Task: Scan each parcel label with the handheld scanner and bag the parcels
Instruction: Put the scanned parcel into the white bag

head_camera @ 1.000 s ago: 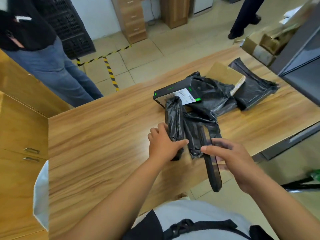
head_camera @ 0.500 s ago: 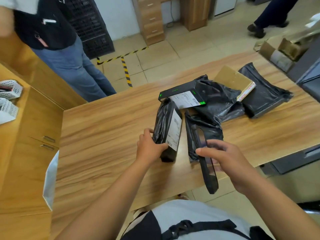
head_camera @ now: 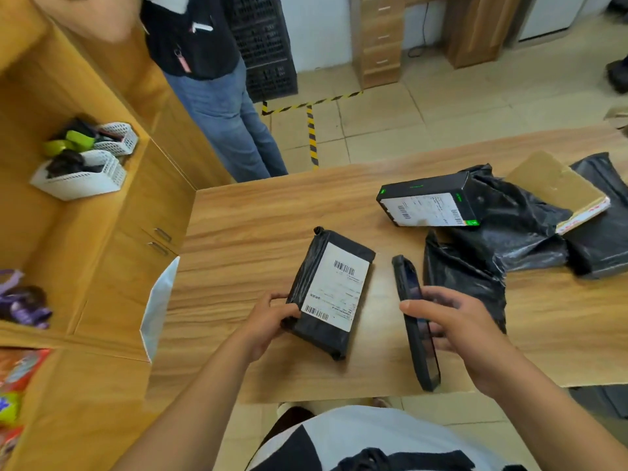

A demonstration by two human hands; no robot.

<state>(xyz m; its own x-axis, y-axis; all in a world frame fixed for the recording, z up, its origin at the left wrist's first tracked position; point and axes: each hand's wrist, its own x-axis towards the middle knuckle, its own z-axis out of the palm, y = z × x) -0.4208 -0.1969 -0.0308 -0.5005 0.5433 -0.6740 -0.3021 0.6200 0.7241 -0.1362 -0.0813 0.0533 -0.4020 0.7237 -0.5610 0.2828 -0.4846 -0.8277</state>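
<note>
A black-wrapped parcel [head_camera: 331, 290] lies flat on the wooden table [head_camera: 244, 239] with its white barcode label facing up. My left hand [head_camera: 272, 317] grips its near left corner. My right hand [head_camera: 455, 331] holds the black handheld scanner [head_camera: 416, 321] edge-on, just right of the parcel, its top end pointing away from me. A black box with green marks and a white label [head_camera: 428, 203] rests on crumpled black bags [head_camera: 503, 243] further back. A brown cardboard parcel [head_camera: 557, 188] lies on the bags at the far right.
A white bag [head_camera: 159, 300] hangs at the table's left edge. A wooden cabinet [head_camera: 112, 232] to the left carries white baskets [head_camera: 81, 178]. A person in jeans [head_camera: 224, 110] stands beyond the table's far left corner. Yellow-black tape [head_camera: 311, 130] marks the tiled floor.
My left hand has laid the black parcel from its edge down flat, label up, further left. My right hand has brought the scanner up beside it. The view has swung left.
</note>
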